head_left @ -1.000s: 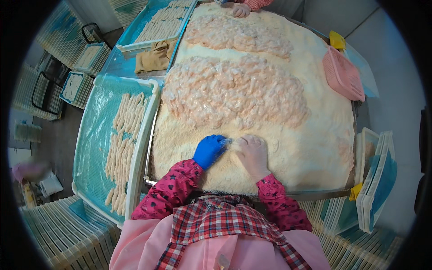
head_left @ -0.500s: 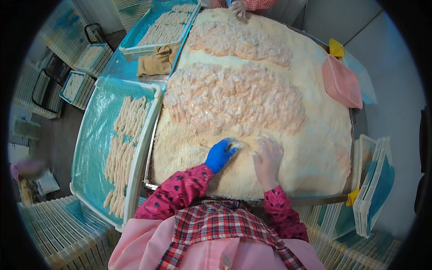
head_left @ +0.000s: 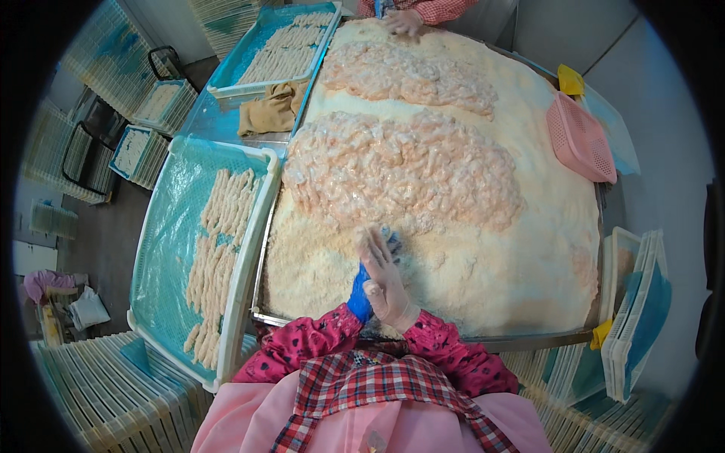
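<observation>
Just below the heap of raw shrimp (head_left: 404,170) on the crumb-covered desk (head_left: 529,249), the right hand (head_left: 387,279) lies flat over the blue-gloved left hand (head_left: 361,293), palms pressed together. Whether either grip holds a piece cannot be told. Breaded pieces (head_left: 215,249) fill the tray (head_left: 253,249) left of the heap.

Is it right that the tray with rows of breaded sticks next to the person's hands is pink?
Not quite. The tray holding the rows of breaded sticks is blue-green with a white rim, not pink, as the head view shows. It does lie beside the hands, left of the left hand.
</observation>
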`<state>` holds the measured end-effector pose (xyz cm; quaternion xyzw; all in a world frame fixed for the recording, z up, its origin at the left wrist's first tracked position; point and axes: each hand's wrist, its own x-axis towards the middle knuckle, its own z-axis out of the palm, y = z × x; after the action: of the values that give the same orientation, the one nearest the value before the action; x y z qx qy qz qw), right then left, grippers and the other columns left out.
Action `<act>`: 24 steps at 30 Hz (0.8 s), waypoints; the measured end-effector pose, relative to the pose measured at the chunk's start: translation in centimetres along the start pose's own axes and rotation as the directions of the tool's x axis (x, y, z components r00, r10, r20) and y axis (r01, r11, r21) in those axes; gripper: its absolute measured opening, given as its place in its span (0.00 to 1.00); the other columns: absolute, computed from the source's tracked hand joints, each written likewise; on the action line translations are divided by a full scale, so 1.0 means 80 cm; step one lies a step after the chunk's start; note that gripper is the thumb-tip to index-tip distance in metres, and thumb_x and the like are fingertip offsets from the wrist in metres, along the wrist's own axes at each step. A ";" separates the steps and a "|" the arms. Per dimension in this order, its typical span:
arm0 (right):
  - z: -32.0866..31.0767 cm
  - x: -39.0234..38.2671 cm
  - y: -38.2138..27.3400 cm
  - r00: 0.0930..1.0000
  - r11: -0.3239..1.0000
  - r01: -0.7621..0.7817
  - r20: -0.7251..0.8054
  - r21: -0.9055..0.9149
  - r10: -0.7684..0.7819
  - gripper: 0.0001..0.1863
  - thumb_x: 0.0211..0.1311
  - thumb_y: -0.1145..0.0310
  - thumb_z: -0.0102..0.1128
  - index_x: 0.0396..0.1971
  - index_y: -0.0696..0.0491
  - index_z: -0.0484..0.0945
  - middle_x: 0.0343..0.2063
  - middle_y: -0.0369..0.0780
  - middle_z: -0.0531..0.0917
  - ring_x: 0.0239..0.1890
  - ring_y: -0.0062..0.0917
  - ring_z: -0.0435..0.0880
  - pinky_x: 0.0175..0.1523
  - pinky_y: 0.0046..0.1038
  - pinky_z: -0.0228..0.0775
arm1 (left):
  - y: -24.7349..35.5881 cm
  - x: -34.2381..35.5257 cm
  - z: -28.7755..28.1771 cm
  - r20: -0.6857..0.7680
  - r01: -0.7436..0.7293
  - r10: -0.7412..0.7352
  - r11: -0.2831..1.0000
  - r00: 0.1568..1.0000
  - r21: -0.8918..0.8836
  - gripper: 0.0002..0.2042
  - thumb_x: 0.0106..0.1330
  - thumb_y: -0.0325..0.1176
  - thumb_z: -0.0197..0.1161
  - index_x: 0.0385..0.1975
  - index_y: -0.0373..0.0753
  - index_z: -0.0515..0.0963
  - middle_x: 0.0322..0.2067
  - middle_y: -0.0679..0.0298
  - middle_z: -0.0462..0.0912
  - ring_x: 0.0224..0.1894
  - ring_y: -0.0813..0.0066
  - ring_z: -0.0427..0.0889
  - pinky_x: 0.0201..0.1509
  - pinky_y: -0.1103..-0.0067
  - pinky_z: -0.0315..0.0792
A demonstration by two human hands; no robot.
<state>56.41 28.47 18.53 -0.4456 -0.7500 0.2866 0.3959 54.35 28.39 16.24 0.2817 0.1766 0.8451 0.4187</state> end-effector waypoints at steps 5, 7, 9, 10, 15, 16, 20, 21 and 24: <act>-0.055 0.045 0.079 0.979 0.842 -0.138 -0.203 -0.521 0.034 0.22 0.51 0.68 0.58 0.47 0.57 0.71 0.42 0.47 0.76 0.47 0.41 0.73 0.53 0.39 0.63 | 0.023 0.043 -0.151 0.304 0.806 -0.791 0.361 0.531 -0.470 0.23 0.70 0.47 0.42 0.58 0.38 0.62 0.49 0.59 0.72 0.45 0.71 0.73 0.48 0.78 0.69; -0.088 0.064 0.111 0.980 0.767 -0.173 -0.188 -0.617 0.070 0.12 0.48 0.71 0.58 0.35 0.55 0.73 0.32 0.45 0.77 0.38 0.40 0.75 0.44 0.39 0.67 | 0.066 0.074 -0.109 -0.084 0.827 -0.863 0.503 0.499 -0.253 0.22 0.70 0.47 0.42 0.55 0.39 0.65 0.45 0.62 0.74 0.38 0.73 0.73 0.45 0.79 0.69; -0.096 0.076 0.130 0.982 0.708 -0.129 -0.188 -0.694 -0.004 0.09 0.45 0.73 0.60 0.29 0.54 0.73 0.27 0.43 0.77 0.33 0.38 0.76 0.40 0.38 0.67 | 0.102 0.130 -0.079 -0.244 0.697 -0.782 0.622 0.573 -0.357 0.19 0.70 0.43 0.43 0.55 0.39 0.66 0.43 0.62 0.75 0.36 0.74 0.73 0.48 0.78 0.70; -0.093 0.079 0.134 0.980 0.669 -0.151 -0.199 -0.728 0.004 0.09 0.44 0.73 0.61 0.28 0.53 0.73 0.26 0.42 0.77 0.33 0.38 0.76 0.40 0.38 0.68 | 0.116 0.157 -0.081 -0.328 0.617 -0.731 0.681 0.599 -0.393 0.18 0.70 0.41 0.43 0.55 0.39 0.67 0.42 0.62 0.76 0.36 0.74 0.73 0.49 0.77 0.70; -0.081 0.088 0.135 0.952 0.746 -0.296 -0.244 -0.597 0.182 0.10 0.45 0.74 0.61 0.29 0.53 0.72 0.26 0.43 0.77 0.32 0.38 0.76 0.38 0.37 0.68 | 0.230 0.256 -0.238 -0.332 0.225 -0.122 0.929 0.935 0.294 0.29 0.66 0.54 0.47 0.58 0.39 0.56 0.49 0.53 0.69 0.44 0.62 0.71 0.44 0.60 0.74; -0.079 0.085 0.135 0.949 0.752 -0.305 -0.252 -0.584 0.189 0.10 0.45 0.74 0.60 0.29 0.54 0.72 0.26 0.43 0.77 0.32 0.38 0.76 0.38 0.37 0.68 | 0.253 0.272 -0.259 -0.415 0.185 0.070 0.819 0.907 0.543 0.33 0.65 0.57 0.47 0.60 0.39 0.51 0.51 0.50 0.67 0.45 0.59 0.70 0.41 0.55 0.75; -0.078 0.090 0.129 0.938 0.785 -0.339 -0.251 -0.519 0.239 0.10 0.45 0.77 0.58 0.32 0.56 0.72 0.28 0.44 0.78 0.32 0.38 0.77 0.38 0.34 0.69 | 0.365 0.269 -0.479 -0.425 0.440 -0.118 0.303 0.898 0.845 0.24 0.71 0.50 0.40 0.57 0.39 0.66 0.46 0.60 0.77 0.42 0.72 0.76 0.46 0.76 0.68; -0.079 0.092 0.128 0.937 0.787 -0.344 -0.246 -0.512 0.249 0.11 0.45 0.78 0.57 0.33 0.56 0.73 0.29 0.44 0.78 0.33 0.37 0.78 0.39 0.33 0.69 | 0.360 0.259 -0.464 -0.462 0.491 -0.167 0.259 0.871 0.832 0.23 0.71 0.49 0.41 0.57 0.39 0.67 0.48 0.60 0.76 0.46 0.71 0.75 0.52 0.76 0.65; -0.087 0.089 0.135 0.938 0.758 -0.344 -0.247 -0.554 0.245 0.11 0.46 0.78 0.56 0.34 0.56 0.73 0.29 0.44 0.78 0.33 0.35 0.78 0.41 0.31 0.70 | 0.324 0.277 -0.373 -0.630 0.665 -0.220 0.324 0.745 0.673 0.23 0.71 0.46 0.41 0.58 0.37 0.66 0.53 0.58 0.73 0.55 0.70 0.69 0.62 0.76 0.57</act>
<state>65.07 40.10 16.10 -0.6799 -0.6878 0.0619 0.2464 9.08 29.20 14.16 0.1986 0.7390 0.5159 0.3851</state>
